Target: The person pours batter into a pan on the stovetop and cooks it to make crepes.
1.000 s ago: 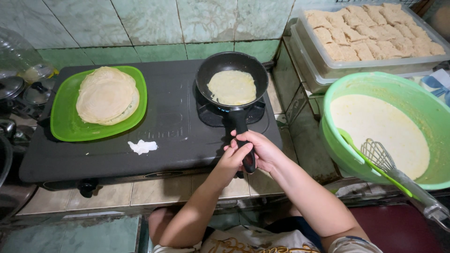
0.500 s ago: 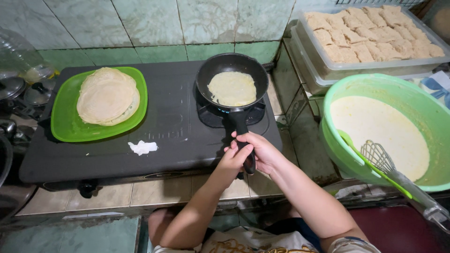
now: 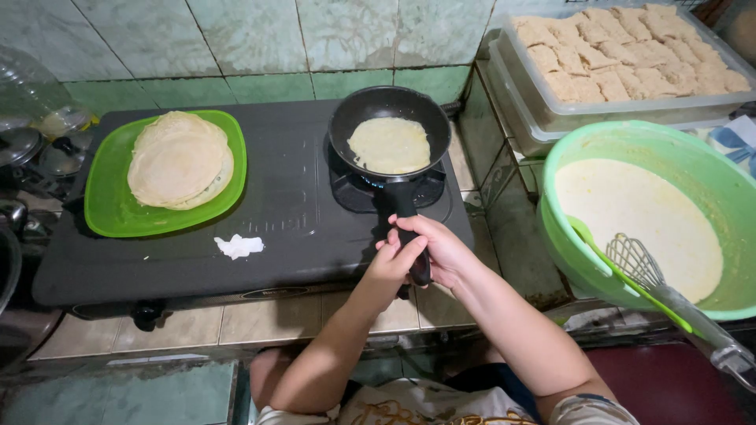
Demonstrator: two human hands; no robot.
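We hold the frying pan (image 3: pixel 389 130) handle with both hands, left hand (image 3: pixel 394 264) and right hand (image 3: pixel 441 252) clamped around it, over the stove (image 3: pixel 291 212) burner. One pale crepe (image 3: pixel 389 145) lies in the pan, several stacked crepes (image 3: pixel 180 160) wait on the green plate (image 3: pixel 110 212), and much batter (image 3: pixel 638 220) remains in the green bowl (image 3: pixel 709 157).

A faint pale printed label (image 3: pixel 272 224) sits on the black stove top, left of the gripped pan handle.

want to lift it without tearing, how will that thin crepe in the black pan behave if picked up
The crepe looks very thin and pale, so it would probably flop and fold. It lies flat across the pan base, so it likely weighs little. Being that thin, it may tear if pulled by one edge; the stacked ones on the green plate drape softly too.
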